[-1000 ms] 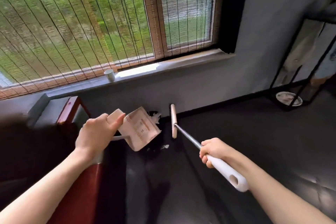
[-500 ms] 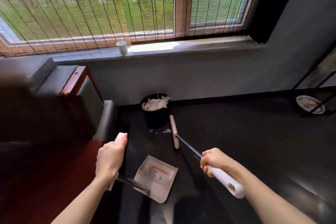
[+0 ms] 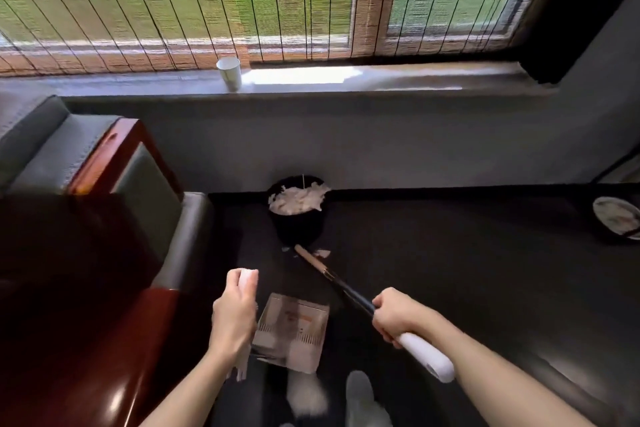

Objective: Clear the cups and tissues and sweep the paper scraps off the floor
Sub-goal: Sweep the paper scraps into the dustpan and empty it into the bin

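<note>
Over glossy dark floor, left hand [image 3: 232, 317] grips flat dustpan [image 3: 292, 331]; right hand [image 3: 393, 315] grips smooth white-handled broom [image 3: 346, 291].

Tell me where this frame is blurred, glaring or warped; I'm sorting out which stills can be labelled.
Head view: the blinds smear sideways with motion blur; the dustpan by the left hand is soft; sunlight blows out a patch of the windowsill right of the cup; glare streaks the red wood; the wide lens bows the sill. The bin and floor scraps stay readable.
</note>
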`<state>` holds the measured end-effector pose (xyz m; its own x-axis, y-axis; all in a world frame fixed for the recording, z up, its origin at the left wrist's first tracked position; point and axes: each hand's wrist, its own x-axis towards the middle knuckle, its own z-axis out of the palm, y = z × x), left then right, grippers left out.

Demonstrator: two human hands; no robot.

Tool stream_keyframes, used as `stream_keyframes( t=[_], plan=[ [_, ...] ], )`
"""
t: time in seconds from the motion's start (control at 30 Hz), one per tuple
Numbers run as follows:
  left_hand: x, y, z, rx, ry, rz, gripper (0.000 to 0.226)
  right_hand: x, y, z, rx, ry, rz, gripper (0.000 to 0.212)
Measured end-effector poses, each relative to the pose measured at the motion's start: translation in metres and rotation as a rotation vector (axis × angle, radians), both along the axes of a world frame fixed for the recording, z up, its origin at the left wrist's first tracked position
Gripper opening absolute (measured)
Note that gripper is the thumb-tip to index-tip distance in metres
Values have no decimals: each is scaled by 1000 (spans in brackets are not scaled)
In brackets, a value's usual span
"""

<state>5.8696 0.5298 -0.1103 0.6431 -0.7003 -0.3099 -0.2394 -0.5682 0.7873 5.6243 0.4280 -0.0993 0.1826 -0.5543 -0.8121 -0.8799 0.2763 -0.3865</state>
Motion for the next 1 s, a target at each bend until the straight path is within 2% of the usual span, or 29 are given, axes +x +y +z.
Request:
stream_keyframes(
  t=[0.17,0.33,0.4,0.6,0.7,0.87,1.0],
  plan=[
    [4,-38,-4,-12,-89,-17,26,21,-73,-4,-40,86,262,36],
    [4,-52,-13,4,-129,24,28,45,-125,-32,-59,153,463,5],
    [7,-54,-20,-7,-137,62,26,50,-131,-47,-17,178,514,5],
    [11,-65,-29,-4,-177,83,24,36,-105,-64,112,200,588,45],
    [13,-63,-30,3,-193,72,24,23,-91,-53,148,164,527,66],
    [5,-46,-25,46,-209,25,28,4,-87,-26,122,66,403,58],
    [0,-23,-18,72,-272,36,34,6,-86,-9,102,50,393,62]
  ],
)
